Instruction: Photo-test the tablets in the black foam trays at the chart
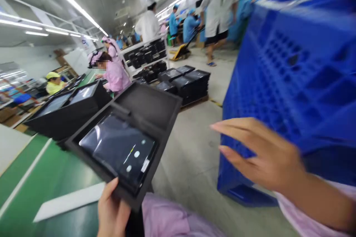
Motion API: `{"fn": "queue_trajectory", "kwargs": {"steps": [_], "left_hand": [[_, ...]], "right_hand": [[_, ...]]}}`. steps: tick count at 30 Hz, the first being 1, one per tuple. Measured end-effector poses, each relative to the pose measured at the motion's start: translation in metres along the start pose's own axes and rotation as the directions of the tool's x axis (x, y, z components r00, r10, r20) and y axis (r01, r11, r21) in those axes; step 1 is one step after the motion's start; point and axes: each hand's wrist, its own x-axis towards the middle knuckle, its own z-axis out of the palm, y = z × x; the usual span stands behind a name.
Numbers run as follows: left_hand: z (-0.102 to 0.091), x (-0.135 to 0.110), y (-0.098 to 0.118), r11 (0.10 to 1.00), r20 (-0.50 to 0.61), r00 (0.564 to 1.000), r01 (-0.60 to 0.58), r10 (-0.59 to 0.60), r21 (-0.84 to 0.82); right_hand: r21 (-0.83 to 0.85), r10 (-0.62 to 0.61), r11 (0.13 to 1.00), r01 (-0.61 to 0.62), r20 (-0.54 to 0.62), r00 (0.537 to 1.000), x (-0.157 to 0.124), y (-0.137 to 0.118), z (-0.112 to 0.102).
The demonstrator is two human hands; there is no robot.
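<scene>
My left hand (111, 211) grips the near corner of a black foam tray (150, 107), thumb on its rim. The tray is tilted and held above the green bench edge. A dark glossy screen panel (119, 148) lies in its near compartment; the far compartment looks bare. My right hand (261, 152) hovers in the air to the right, fingers stretched out flat and holding nothing, in front of a tall blue plastic crate (294, 81) on the floor.
More black trays with panels (66, 107) stand on the green bench (41, 185) at left. Stacks of black trays (186, 81) sit on a pallet on the floor. Several people in pink, white and blue coats work beyond.
</scene>
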Motion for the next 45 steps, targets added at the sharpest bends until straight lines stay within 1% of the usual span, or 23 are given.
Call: {"fn": "queue_trajectory", "kwargs": {"steps": [1, 3, 5, 6, 8, 10, 12, 15, 18, 21, 24, 28, 32, 35, 37, 42, 43, 45], "left_hand": [[0.003, 0.005, -0.004, 1.0, -0.052, 0.999, 0.005, -0.006, -0.017], [0.019, 0.018, -0.014, 0.996, -0.114, 0.993, 0.018, -0.028, -0.085], [0.042, 0.031, -0.026, 0.99, -0.098, 0.995, 0.021, -0.035, -0.136], [0.054, 0.036, -0.032, 0.99, -0.073, 0.997, 0.021, -0.031, -0.141], [0.073, 0.042, -0.042, 0.99, -0.027, 0.999, 0.018, -0.022, -0.14], [0.087, 0.045, -0.048, 0.99, 0.021, 1.0, 0.025, -0.023, -0.141], [0.097, 0.046, -0.051, 0.988, 0.055, 0.998, 0.035, -0.027, -0.15], [0.109, 0.045, -0.054, 0.987, 0.07, 0.997, 0.04, -0.029, -0.154], [0.118, 0.042, -0.056, 0.989, 0.071, 0.997, 0.041, -0.031, -0.145], [0.121, 0.037, -0.058, 0.991, 0.078, 0.996, 0.04, -0.03, -0.131], [0.12, 0.031, -0.061, 0.993, 0.082, 0.996, 0.034, -0.025, -0.112], [0.116, 0.023, -0.064, 0.996, 0.078, 0.997, 0.02, -0.013, -0.092], [0.114, 0.017, -0.065, 0.996, 0.094, 0.996, 0.013, -0.004, -0.092], [0.113, 0.013, -0.065, 0.996, 0.084, 0.996, 0.007, 0.001, -0.093], [0.113, 0.011, -0.066, 0.995, 0.074, 0.997, 0.002, 0.006, -0.104], [0.111, 0.008, -0.065, 0.993, 0.074, 0.997, -0.006, 0.015, -0.117], [0.111, 0.007, -0.064, 0.992, 0.072, 0.997, -0.005, 0.014, -0.122], [0.11, 0.006, -0.063, 0.991, 0.063, 0.998, -0.006, 0.015, -0.134]], "right_hand": [[0.108, -0.007, 0.994, -0.002, 0.081, 0.997, -0.002, -0.008, 0.024], [0.279, -0.003, 0.958, -0.062, 0.224, 0.975, 0.0, -0.02, 0.065], [0.345, -0.01, 0.933, -0.102, 0.308, 0.951, 0.007, -0.026, 0.093], [0.342, -0.005, 0.933, -0.109, 0.317, 0.948, 0.011, -0.026, 0.103], [0.316, 0.022, 0.941, -0.119, 0.296, 0.955, 0.019, -0.025, 0.116], [0.303, 0.066, 0.941, -0.15, 0.273, 0.96, 0.024, -0.019, 0.125], [0.314, 0.12, 0.927, -0.202, 0.262, 0.957, 0.025, -0.012, 0.133], [0.347, 0.216, 0.894, -0.282, 0.218, 0.952, 0.021, 0.0, 0.143], [0.36, 0.273, 0.875, -0.322, 0.181, 0.945, 0.016, 0.007, 0.145], [0.345, 0.3, 0.87, -0.352, 0.198, 0.933, 0.013, 0.007, 0.14], [0.358, 0.302, 0.858, -0.369, 0.229, 0.925, 0.011, 0.006, 0.134], [0.385, 0.252, 0.86, -0.335, 0.249, 0.935, 0.009, 0.004, 0.127], [0.341, 0.179, 0.901, -0.268, 0.269, 0.946, 0.005, -0.001, 0.121], [0.319, 0.166, 0.911, -0.26, 0.293, 0.941, 0.002, -0.003, 0.119], [0.318, 0.189, 0.906, -0.278, 0.283, 0.94, 0.001, -0.003, 0.119], [0.389, 0.247, 0.871, -0.299, 0.179, 0.952, -0.001, -0.002, 0.119], [0.386, 0.254, 0.871, -0.303, 0.174, 0.951, -0.002, -0.003, 0.118], [0.364, 0.258, 0.876, -0.316, 0.2, 0.945, -0.001, -0.004, 0.117]]}}
